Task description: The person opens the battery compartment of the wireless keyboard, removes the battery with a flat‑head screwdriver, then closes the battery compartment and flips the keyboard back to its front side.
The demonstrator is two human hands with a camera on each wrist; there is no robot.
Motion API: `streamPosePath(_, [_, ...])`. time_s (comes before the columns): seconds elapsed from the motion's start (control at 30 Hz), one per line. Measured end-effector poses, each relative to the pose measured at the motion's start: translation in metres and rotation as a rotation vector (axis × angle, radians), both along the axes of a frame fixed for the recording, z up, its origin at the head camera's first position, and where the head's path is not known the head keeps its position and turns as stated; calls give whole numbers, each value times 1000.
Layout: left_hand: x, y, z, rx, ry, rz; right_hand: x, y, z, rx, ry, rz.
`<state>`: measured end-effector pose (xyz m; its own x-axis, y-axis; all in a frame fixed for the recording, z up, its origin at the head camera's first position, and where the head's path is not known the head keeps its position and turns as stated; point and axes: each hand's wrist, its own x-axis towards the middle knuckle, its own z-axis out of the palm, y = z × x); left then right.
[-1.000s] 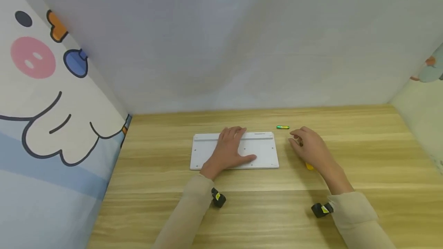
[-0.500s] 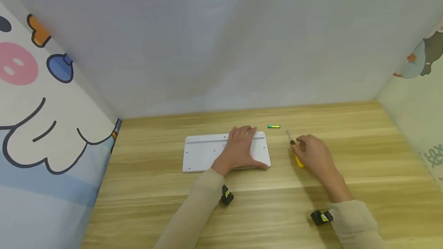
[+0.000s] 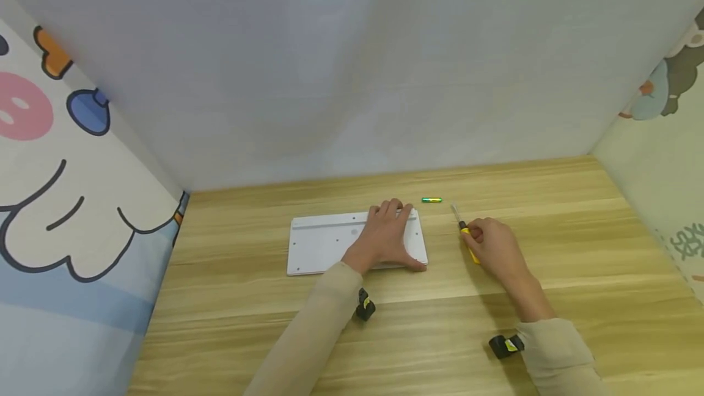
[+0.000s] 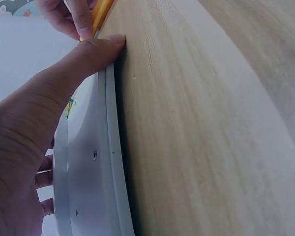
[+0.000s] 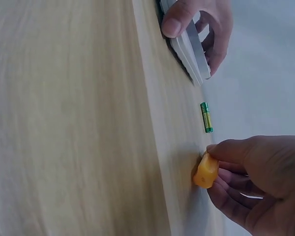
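Note:
A white keyboard (image 3: 316,255) lies with its screw-dotted underside up on the wooden table. My left hand (image 3: 385,237) spans its right part, gripping it between the thumb at the near edge and fingers curled over the far edge. To the right, my right hand (image 3: 499,248) pinches a screwdriver by its yellow handle between thumb and fingers. The screwdriver (image 3: 473,255) slants with its metal shaft pointing away and a little left. In the right wrist view the butt of its yellow handle (image 5: 206,172) shows close over the table, most of the shaft hidden.
A green and yellow battery (image 3: 431,200) lies beyond the keyboard's far right corner, left of the screwdriver tip. A pale wall (image 3: 352,109) borders the table's far edge. A cartoon-printed panel (image 3: 88,200) stands at the left.
My left hand has slid right along the keyboard, its thumb now at the near right corner. The screwdriver, mostly hidden under my right hand before, now shows with its shaft pointing away.

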<state>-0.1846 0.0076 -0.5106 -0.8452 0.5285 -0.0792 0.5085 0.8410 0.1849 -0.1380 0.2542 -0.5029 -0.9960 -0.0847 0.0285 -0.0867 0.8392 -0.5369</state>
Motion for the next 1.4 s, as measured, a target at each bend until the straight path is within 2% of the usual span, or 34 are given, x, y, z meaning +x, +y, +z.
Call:
streamPosePath(0.23, [-2,-2,4,-19,23,-18,0,-3,0,-19,-27,-21])
streamPosePath(0.77, [-4,-14,41,30,77,-31,-1,-1,-2,-16,-8,-26])
streamPosePath(1.07, [1,-24,68,207,57,-5,0,-2,-3,-21,-6,-28])
streamPosePath(1.4, [5,-37,97,421,117,2,2,-2,-3,-16,-1,-27])
